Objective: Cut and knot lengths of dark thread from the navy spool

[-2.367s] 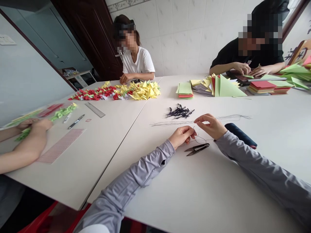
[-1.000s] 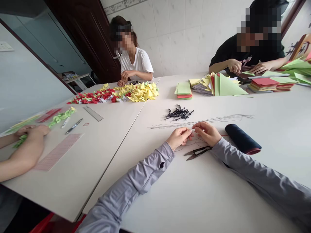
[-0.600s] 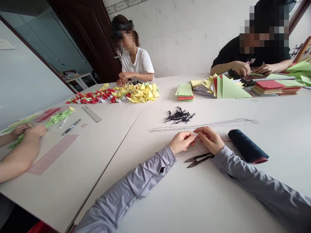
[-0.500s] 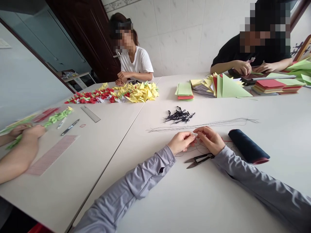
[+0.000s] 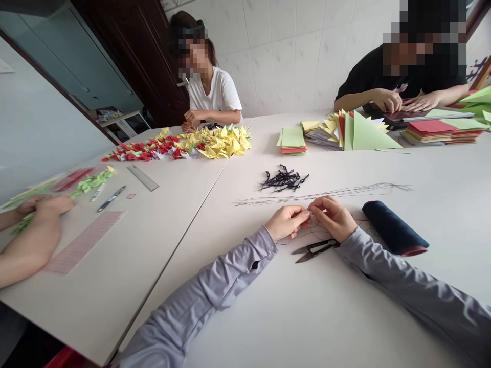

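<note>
My left hand (image 5: 289, 223) and my right hand (image 5: 333, 218) meet fingertip to fingertip above the table, both closed in a pinch. Thin thread (image 5: 316, 234) runs in loose loops from under the fingers; the pinched bit is too small to see clearly. Below my right hand lies a pair of thread snips (image 5: 312, 250), blades pointing left. A dark blue spool of thread (image 5: 395, 228) rests on its side beyond my right wrist. Farther out are a bundle of long cut threads (image 5: 326, 194) and a pile of black knotted cord loops (image 5: 284, 179).
Folded paper pieces (image 5: 184, 145) in red and yellow are heaped at the far left. Stacks of coloured paper (image 5: 292, 140) stand at the back. A ruler (image 5: 142, 177) and a pen (image 5: 111, 199) lie left. One co-worker's hands (image 5: 53, 205) work there; two people sit opposite.
My hands stay together, with only a slight shift of the fingertips. The view has tilted a little. Opposite on the right, a co-worker's hands have moved slightly.
</note>
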A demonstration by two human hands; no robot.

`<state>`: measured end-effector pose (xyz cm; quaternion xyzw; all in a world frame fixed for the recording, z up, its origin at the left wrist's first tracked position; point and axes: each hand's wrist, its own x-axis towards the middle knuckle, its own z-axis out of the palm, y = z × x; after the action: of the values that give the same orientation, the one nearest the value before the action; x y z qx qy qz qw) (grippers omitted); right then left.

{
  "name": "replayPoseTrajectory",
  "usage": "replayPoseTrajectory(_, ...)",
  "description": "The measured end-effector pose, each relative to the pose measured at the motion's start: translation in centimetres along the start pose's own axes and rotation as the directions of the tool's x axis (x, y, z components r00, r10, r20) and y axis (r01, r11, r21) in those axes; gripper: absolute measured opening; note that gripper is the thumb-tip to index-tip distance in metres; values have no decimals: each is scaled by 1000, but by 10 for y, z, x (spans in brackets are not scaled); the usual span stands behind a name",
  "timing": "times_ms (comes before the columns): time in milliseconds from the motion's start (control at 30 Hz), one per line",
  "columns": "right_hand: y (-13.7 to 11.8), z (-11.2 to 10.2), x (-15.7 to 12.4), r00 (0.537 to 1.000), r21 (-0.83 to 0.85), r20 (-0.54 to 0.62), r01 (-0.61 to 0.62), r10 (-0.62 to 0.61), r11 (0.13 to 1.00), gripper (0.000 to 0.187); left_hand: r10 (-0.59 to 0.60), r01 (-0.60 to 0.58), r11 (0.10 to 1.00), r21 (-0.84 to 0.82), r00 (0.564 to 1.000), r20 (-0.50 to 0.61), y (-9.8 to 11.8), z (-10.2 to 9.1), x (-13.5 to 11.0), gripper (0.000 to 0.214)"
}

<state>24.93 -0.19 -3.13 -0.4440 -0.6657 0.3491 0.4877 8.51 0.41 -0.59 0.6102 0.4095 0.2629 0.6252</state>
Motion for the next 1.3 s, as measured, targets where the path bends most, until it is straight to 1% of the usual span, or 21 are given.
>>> replayPoseTrajectory(167,-2,0,0,1000,14,6,-21,21,1000,27,-11,10,1000,-28,1000,-29,3,2,-1,41)
replayPoseTrajectory(333,-1,-1,-1,1000,-7,-10,-16,16,1000,27,-25,25,999,-25,999,-28,4,3,-1,38)
replayPoseTrajectory(533,-1,-1,0,1000,-50,-26,-4,2,999,26,-4,4,1000,8,1000,-15,2,2,-1,37)
replayPoseTrajectory(733,-4,-2,0,999,-72,-42,-1,-3,997,26,46,-46,998,32,999,21,-4,0,2,37)
replayPoseTrajectory(900,-6,0,-1,999,-63,-49,3,-6,998,25,69,-70,997,32,997,33,-8,2,2,36)
replayPoseTrajectory(967,-6,-1,-2,999,-31,-52,-6,4,1000,26,68,-68,998,4,998,18,-6,3,-1,36)
replayPoseTrajectory(1033,-6,-3,-2,996,19,-84,-31,32,999,27,81,-82,996,-38,996,-38,0,3,-5,36)
replayPoseTrajectory(1067,-7,-4,-2,993,47,-109,-51,55,998,28,102,-107,993,-56,992,-80,5,2,-7,35)
replayPoseTrajectory(1133,-12,-6,-2,984,117,-135,-101,116,988,30,182,-196,979,-66,969,-167,15,0,-12,32)
replayPoseTrajectory(1167,-16,-6,-2,982,168,-114,-130,150,977,31,235,-250,966,-58,951,-199,20,-2,-14,31)
replayPoseTrajectory(1200,-22,-5,-2,981,232,-69,-162,182,959,33,286,-302,952,-45,933,-221,24,-2,-16,29)
replayPoseTrajectory(1267,-37,2,-4,971,381,66,-238,230,894,36,363,-378,926,-17,899,-246,30,-2,-19,28)
replayPoseTrajectory(1300,-46,8,-6,960,450,141,-281,244,848,37,377,-395,919,-19,889,-261,32,-1,-20,28)
